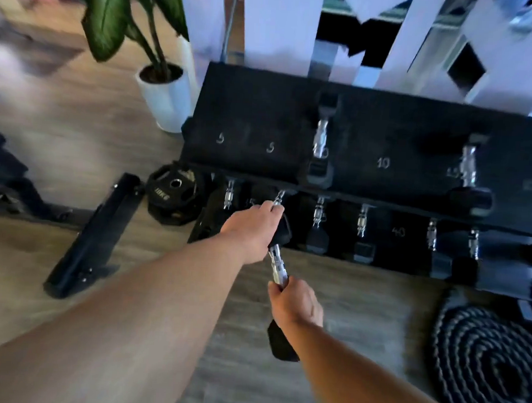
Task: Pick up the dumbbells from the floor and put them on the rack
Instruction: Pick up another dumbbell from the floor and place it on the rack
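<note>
A black two-tier dumbbell rack [385, 139] stands against the wall. My left hand [254, 228] is closed around the chrome handle of a dumbbell [278, 197] lying on the rack's lower tier. My right hand [295, 303] grips the chrome handle of a second black dumbbell [282, 344], held above the floor just in front of the rack, its far head against my left hand. Two dumbbells [321, 142] rest on the top tier, and several more [362, 225] sit on the lower one.
A white potted plant [165, 100] stands left of the rack. A black weight plate [174, 196] and a black bar-shaped frame [93, 238] lie on the wooden floor at left. A coiled black rope [490, 367] lies at the right.
</note>
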